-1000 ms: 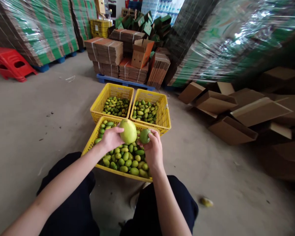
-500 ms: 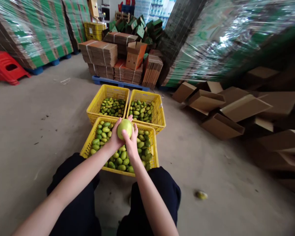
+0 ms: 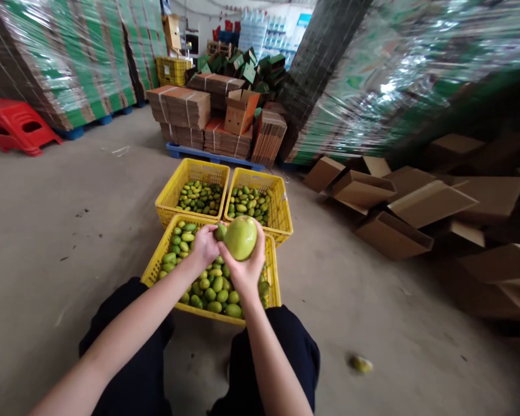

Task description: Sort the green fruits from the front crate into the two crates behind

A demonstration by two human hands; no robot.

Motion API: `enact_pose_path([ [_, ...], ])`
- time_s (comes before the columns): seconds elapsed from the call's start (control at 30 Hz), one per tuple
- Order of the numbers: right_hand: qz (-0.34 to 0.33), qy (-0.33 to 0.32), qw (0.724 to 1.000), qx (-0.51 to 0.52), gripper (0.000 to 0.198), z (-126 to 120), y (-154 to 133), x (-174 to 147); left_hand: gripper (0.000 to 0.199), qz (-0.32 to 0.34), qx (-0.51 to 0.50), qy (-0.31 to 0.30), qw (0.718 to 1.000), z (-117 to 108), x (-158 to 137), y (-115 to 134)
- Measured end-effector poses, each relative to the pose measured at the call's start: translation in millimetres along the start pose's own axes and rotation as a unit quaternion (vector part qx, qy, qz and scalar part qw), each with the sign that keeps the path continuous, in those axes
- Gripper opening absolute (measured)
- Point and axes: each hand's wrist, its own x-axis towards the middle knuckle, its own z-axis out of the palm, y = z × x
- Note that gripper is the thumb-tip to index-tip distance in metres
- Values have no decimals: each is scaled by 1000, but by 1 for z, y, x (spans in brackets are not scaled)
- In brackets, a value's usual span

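My right hand (image 3: 247, 268) is closed around a large, smooth, pale green mango (image 3: 241, 237), its thumb on the near side. Just left of it, my left hand (image 3: 205, 245) has its fingers curled on a much smaller, darker green mango (image 3: 219, 232). The two fruits are close together; whether they touch I cannot tell. Both hands are above the near yellow crate (image 3: 156, 257), which holds many small green mangoes (image 3: 214, 283). Behind it stand two more yellow crates, the left one (image 3: 169, 188) and the right one (image 3: 281, 202), each partly filled with similar fruit.
A single fruit (image 3: 360, 363) lies on the floor at right. Open cardboard boxes (image 3: 394, 237) are heaped on the right side. Bundled flat cartons (image 3: 179, 107) sit on a blue pallet (image 3: 212, 156) behind the crates. A red stool (image 3: 19, 124) is at far left, near wrapped pallet stacks (image 3: 82, 58).
The large mango has gone from between both hands into my right hand, rightward and closer to me. My left hand has separated from it and now holds a small mango. The view has tilted slightly up.
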Motion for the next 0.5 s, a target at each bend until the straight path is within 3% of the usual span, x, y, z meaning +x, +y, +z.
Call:
enact_pose_path([
  [0.1, -27, -8, 1000, 12, 66, -22, 4, 16, 22, 112, 133, -43, 984, 7, -7, 17],
  [0.13, -34, -11, 999, 4, 62, -26, 8, 19, 27, 168, 198, -75, 963, 8, -11, 21],
  [0.23, -42, 4, 998, -37, 58, -28, 17, 21, 33, 312, 360, -160, 865, 8, -23, 24],
  [0.3, -43, 22, 997, -67, 57, -25, 19, 18, 33, 345, 389, -191, 832, 7, -28, 23],
  [0.5, -76, 39, 991, -107, 51, -16, 16, 14, 28, 391, 402, -235, 794, 3, -25, 23],
])
